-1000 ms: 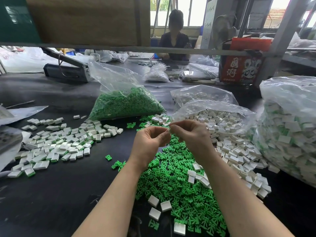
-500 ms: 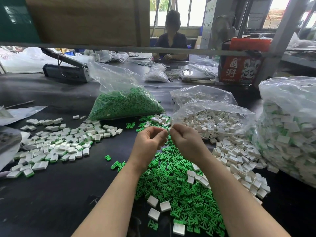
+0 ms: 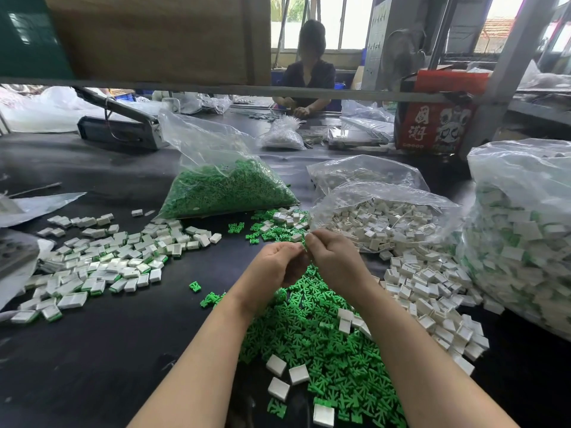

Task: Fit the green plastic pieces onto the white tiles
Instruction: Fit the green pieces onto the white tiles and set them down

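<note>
My left hand (image 3: 273,267) and my right hand (image 3: 335,262) meet fingertip to fingertip above a pile of loose green plastic pieces (image 3: 321,344). Both hands' fingers are curled around a small piece held between them (image 3: 304,246); only a sliver of green shows there, and any tile is hidden by the fingers. Bare white tiles (image 3: 432,301) lie heaped to the right of the green pile. A spread of tiles with green pieces fitted (image 3: 102,267) lies to the left.
A clear bag of green pieces (image 3: 225,189) stands behind the hands, an open bag of white tiles (image 3: 386,220) to its right, and a big bag of fitted tiles (image 3: 525,242) at far right. Another person works across the black table (image 3: 92,350). A red box (image 3: 432,125) sits far back.
Both hands have stayed joined over the green pile, shifting only slightly; the fingertips keep working the small piece between them.
</note>
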`<state>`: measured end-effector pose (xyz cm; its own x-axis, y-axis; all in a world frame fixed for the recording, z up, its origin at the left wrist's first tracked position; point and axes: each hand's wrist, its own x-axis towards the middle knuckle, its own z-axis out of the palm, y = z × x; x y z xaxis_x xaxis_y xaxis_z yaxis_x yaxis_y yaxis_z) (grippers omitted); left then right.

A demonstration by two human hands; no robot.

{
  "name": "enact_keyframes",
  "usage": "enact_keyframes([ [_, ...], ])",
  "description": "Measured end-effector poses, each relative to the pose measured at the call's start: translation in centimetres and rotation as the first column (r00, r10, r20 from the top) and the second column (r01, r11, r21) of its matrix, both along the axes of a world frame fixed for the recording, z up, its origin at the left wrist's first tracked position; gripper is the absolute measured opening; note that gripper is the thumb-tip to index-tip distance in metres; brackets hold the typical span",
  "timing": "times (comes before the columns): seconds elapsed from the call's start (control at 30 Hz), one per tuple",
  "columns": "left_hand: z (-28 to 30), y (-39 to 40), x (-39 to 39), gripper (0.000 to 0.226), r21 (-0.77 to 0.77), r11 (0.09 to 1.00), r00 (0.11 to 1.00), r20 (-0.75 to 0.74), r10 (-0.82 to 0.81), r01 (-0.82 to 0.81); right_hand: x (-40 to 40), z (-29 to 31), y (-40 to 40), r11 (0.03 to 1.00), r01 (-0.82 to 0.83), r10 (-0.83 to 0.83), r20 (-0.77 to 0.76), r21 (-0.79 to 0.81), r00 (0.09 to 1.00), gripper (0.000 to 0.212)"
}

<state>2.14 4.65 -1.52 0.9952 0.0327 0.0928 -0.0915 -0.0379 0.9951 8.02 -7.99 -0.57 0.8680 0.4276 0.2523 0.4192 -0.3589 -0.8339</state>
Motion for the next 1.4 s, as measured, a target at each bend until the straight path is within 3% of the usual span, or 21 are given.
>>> enact_keyframes([
  [0.2,0.1,-0.4,0.1,0.028,-0.015,1.0,1.0,0.009,0.01,-0.01,-0.1,-0.3,0.2,0.996,0.075,-0.078,0.06,0.045,0.995,0.041],
  [0.33,0.2,-1.0,0.2,0.036,-0.035,0.998,0.998,0.034,0.046,-0.045,-0.5,-0.4,0.5,0.989,0.148,-0.143,0.175,-0.016,0.974,0.037],
  [0.6,-0.3,-1.9,0.7,0.032,-0.051,0.986,0.986,0.028,0.163,-0.161,-1.1,-0.6,0.6,0.962,0.177,-0.085,0.387,-0.209,0.918,0.02],
  [0.9,-1.0,-2.2,1.0,0.032,0.014,0.966,0.966,0.019,0.257,-0.257,-1.2,-1.0,0.8,0.953,0.162,-0.06,0.367,-0.254,0.928,0.019],
  [1.23,-0.8,-1.1,0.8,0.028,0.088,0.978,0.982,0.051,0.183,-0.187,-1.4,-0.8,0.8,0.956,0.133,-0.013,0.415,-0.263,0.91,0.009],
  [1.3,-0.7,-0.8,0.7,0.028,0.135,0.973,0.98,0.09,0.178,-0.189,-1.2,-0.7,0.8,0.963,0.13,-0.035,0.366,-0.236,0.93,0.017],
  [1.4,-0.6,-0.7,0.7,0.024,0.179,0.957,0.964,0.18,0.198,-0.23,-1.0,0.0,0.7,0.989,0.145,-0.137,0.155,-0.041,0.978,0.029],
])
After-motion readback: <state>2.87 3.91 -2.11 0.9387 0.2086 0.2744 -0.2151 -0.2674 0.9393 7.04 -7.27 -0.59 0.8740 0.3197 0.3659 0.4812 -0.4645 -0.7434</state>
